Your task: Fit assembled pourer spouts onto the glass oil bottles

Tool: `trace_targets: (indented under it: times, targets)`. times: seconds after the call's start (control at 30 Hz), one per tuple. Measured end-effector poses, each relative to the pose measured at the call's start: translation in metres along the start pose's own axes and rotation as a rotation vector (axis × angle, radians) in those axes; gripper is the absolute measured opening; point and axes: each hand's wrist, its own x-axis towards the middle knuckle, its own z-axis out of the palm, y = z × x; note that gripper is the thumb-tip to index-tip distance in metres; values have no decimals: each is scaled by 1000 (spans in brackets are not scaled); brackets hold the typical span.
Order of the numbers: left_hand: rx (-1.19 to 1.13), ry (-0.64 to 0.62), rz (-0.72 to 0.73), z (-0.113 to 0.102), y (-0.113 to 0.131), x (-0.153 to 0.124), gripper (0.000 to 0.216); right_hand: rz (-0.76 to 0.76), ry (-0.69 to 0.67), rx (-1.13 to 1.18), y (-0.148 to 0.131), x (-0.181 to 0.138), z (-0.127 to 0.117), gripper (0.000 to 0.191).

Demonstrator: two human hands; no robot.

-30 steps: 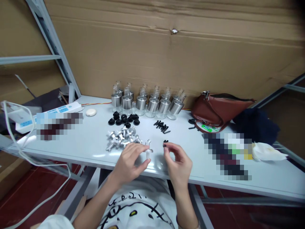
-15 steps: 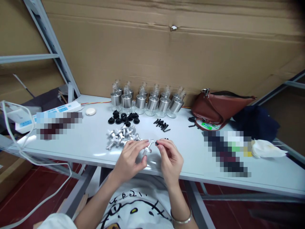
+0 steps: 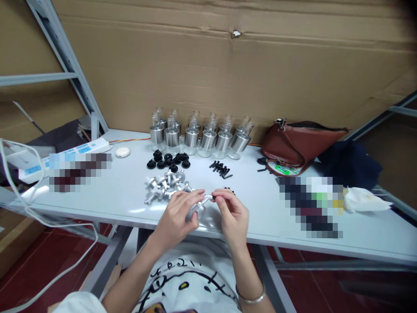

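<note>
My left hand [image 3: 178, 214] pinches a silver spout piece [image 3: 202, 205] with a round flange, its narrow tube pointing right. The fingertips of my right hand [image 3: 235, 215] close on a small black cap [image 3: 214, 198], which meets the end of that tube; whether it sits over the end I cannot tell. Left of my hands lies a pile of similar silver spout pieces [image 3: 159, 191]. Black ribbed stoppers [image 3: 161, 164] are grouped behind the pile. Slim black parts [image 3: 221, 168] lie farther right, and small black pieces [image 3: 230, 190] show just beyond my right hand.
Several glass bottles with steel sleeves [image 3: 208, 140] stand in rows against the cardboard [image 3: 182, 65]. A brown bag [image 3: 293, 148] and white tissue [image 3: 365, 201] are on the right. On the left are a power strip [image 3: 81, 150], a white round object [image 3: 123, 152] and a white cable [image 3: 94, 234].
The black cap in my right hand and the tube end of the silver spout piece have come together; a small gap showed between them before. The view has shifted slightly.
</note>
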Motion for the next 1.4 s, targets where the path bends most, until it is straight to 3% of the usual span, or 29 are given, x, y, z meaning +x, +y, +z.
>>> trace_targets:
  times: [0.2, 0.37, 0.47, 0.8, 1.1, 1.4]
  targets:
    - [-5, -5, 24, 1, -2, -1, 43, 164, -87, 121, 5, 3, -2, 20]
    - [24, 39, 45, 2, -1, 1, 50, 402, -225, 416, 5, 6, 0, 34]
    - [21, 34, 22, 2, 0, 2, 52, 525, -220, 543, 0, 8, 1, 31]
    - [10, -9, 38, 3, -3, 0, 37, 720, -146, 737, -2, 11, 7, 27]
    - [65, -21, 10, -1, -4, -1, 28, 778, -365, 834, -11, 7, 17, 33]
    - [118, -48, 51, -1, 0, 1, 20, 759, -338, 778, -9, 7, 16, 26]
